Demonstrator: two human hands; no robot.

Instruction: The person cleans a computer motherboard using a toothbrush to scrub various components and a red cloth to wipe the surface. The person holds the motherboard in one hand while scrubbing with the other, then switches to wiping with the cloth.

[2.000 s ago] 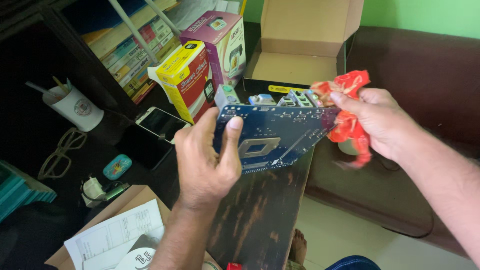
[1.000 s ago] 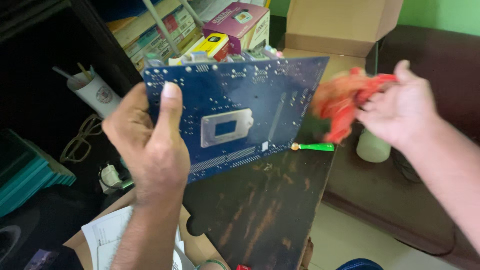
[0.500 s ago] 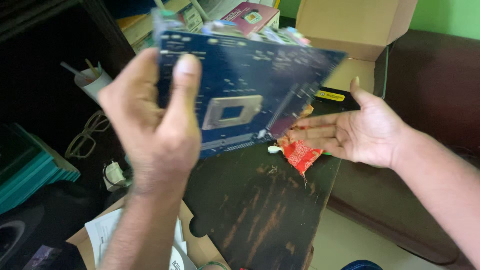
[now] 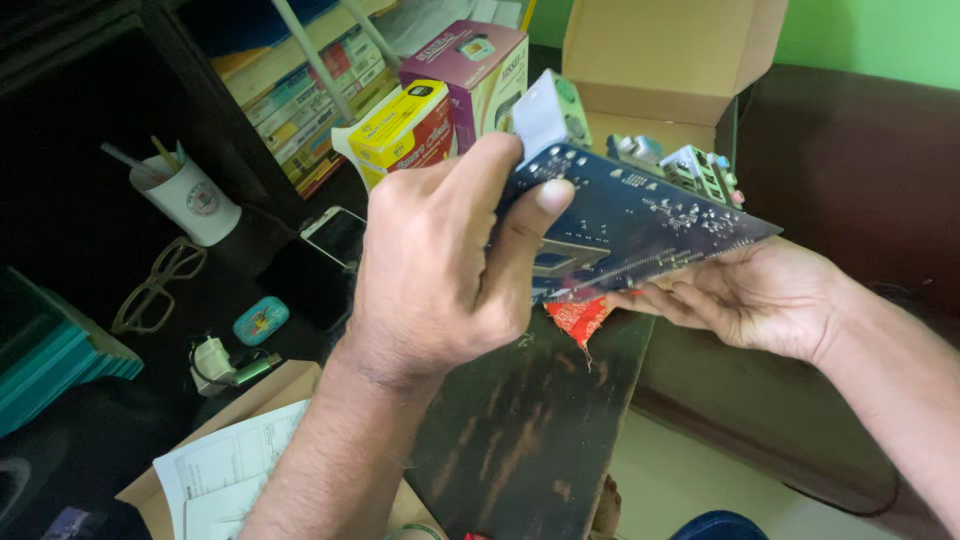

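My left hand [image 4: 445, 265] grips the near edge of a blue circuit board [image 4: 640, 220], thumb pressed on its underside. The board tilts, with grey connector blocks showing along its far edge. My right hand [image 4: 760, 295] lies palm up under the board's right side, fingers touching its lower edge. A red cloth [image 4: 578, 318] lies on the dark wooden table [image 4: 520, 430], partly under the board and next to my right fingers.
An open cardboard box [image 4: 660, 70] stands behind the board. Yellow-red [image 4: 400, 130] and purple [image 4: 470, 70] boxes, a phone [image 4: 335, 235], a white cup with pens [image 4: 190, 200], spectacles [image 4: 155, 290] and a charger [image 4: 215, 360] lie at left. Papers [image 4: 225, 480] sit near me.
My right hand dropped the red cloth on the table and went palm up under the board. My left hand raised the board upright, then tipped it down and right onto the right hand.
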